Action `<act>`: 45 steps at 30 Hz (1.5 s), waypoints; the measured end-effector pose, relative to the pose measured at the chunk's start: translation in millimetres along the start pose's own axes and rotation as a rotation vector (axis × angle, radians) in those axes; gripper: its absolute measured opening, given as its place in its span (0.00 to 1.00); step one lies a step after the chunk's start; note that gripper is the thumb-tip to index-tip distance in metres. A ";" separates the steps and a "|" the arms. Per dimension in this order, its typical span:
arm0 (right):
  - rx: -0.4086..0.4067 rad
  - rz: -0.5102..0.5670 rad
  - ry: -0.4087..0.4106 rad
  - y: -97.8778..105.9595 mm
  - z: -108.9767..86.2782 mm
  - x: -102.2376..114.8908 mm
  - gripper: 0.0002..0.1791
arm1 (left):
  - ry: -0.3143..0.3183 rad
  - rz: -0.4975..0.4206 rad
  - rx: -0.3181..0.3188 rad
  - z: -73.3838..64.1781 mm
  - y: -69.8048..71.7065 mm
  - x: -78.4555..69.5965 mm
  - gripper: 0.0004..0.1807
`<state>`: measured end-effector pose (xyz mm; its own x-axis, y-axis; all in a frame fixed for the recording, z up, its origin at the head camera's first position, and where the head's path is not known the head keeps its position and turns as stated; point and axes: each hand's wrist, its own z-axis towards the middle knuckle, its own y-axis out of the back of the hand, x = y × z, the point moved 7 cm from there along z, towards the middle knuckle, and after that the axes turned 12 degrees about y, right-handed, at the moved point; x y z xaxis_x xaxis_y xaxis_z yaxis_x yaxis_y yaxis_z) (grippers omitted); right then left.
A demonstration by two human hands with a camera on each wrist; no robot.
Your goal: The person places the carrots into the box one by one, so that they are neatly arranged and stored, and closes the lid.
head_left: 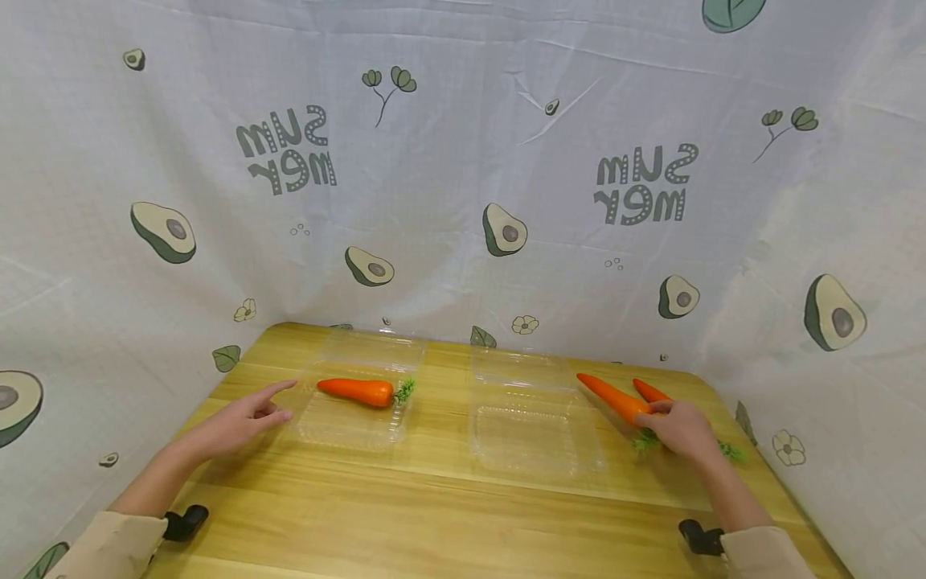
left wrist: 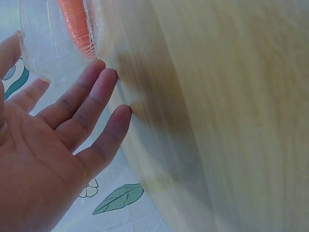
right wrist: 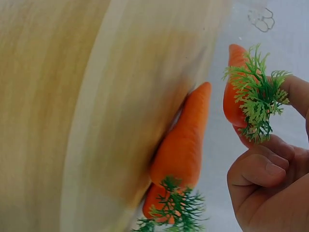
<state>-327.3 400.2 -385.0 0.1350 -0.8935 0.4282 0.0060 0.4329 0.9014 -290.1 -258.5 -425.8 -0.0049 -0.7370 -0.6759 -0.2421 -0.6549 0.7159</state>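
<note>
My right hand point(head_left: 680, 428) pinches a toy carrot point(head_left: 611, 396) near its leafy end; the carrot's tip points toward the right clear plastic container point(head_left: 524, 464). In the right wrist view, green leaves point(right wrist: 258, 92) hide part of this carrot. Beyond and partly behind that hand lies another carrot point(head_left: 649, 390), and the right wrist view shows a carrot point(right wrist: 179, 145) on the table with more orange beneath its leaves. With fingers spread, my left hand point(head_left: 242, 420) is at the side of the left clear plastic container point(head_left: 347, 433). Inside that container lies a carrot point(head_left: 358, 391), leaves to the right.
Both containers have their lids folded back, the left lid point(head_left: 372, 347) and the right lid point(head_left: 521, 368) lying toward the far edge. They stand on a wooden table point(head_left: 434, 523). A white curtain point(head_left: 448, 161) printed with avocados surrounds it at the back and sides.
</note>
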 end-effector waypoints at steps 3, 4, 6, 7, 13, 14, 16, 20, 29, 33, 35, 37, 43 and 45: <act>0.007 0.022 -0.006 2.8 -0.7 3.8 0.35 | -0.004 -0.001 0.000 -1.0 0.7 -1.6 0.36; 0.009 0.028 -0.009 3.6 -0.9 4.9 0.35 | -0.006 -0.001 0.000 -1.5 0.9 -2.2 0.35; 0.010 0.039 -0.014 5.1 -1.1 6.6 0.35 | -0.007 -0.002 -0.001 -2.4 1.3 -3.5 0.35; 0.011 0.047 -0.018 5.7 -1.1 7.2 0.35 | -0.008 -0.002 -0.001 -2.8 1.4 -3.9 0.35; 0.020 0.063 -0.024 9.5 -0.1 11.7 0.35 | -0.003 0.000 -0.001 -3.2 1.2 -4.4 0.35; 0.022 0.062 -0.022 10.4 0.1 13.0 0.35 | -0.002 -0.001 -0.001 -3.1 1.2 -4.3 0.35; 0.023 0.050 -0.017 12.6 0.8 15.8 0.36 | -0.002 -0.002 0.000 -3.0 1.0 -4.1 0.35; 0.020 0.028 -0.007 15.6 1.8 21.4 0.36 | -0.003 -0.006 0.003 -2.7 0.9 -3.8 0.35; 0.016 0.002 0.053 17.5 2.1 35.8 0.36 | -0.004 -0.003 0.005 -2.1 0.6 -3.4 0.35; 0.020 -0.002 0.086 18.6 1.9 43.5 0.36 | -0.003 -0.001 0.006 -1.9 0.7 -3.7 0.35; 0.023 -0.014 0.104 19.0 2.7 47.7 0.36 | -0.001 -0.001 0.004 -2.4 1.1 -3.7 0.35; 0.025 -0.020 0.117 19.2 3.5 51.3 0.35 | 0.000 0.001 0.002 -2.8 1.4 -3.8 0.35; 0.024 -0.015 0.151 22.4 7.2 63.2 0.34 | 0.003 -0.002 0.008 -2.1 0.7 -3.0 0.35; 0.027 -0.013 0.155 22.8 9.1 66.9 0.35 | 0.002 -0.004 0.010 -1.1 0.4 -2.4 0.35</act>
<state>-327.2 349.2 -335.3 0.2862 -0.8691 0.4035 -0.0175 0.4163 0.9091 -289.1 -257.2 -423.7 -0.0014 -0.7345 -0.6786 -0.2521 -0.6565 0.7110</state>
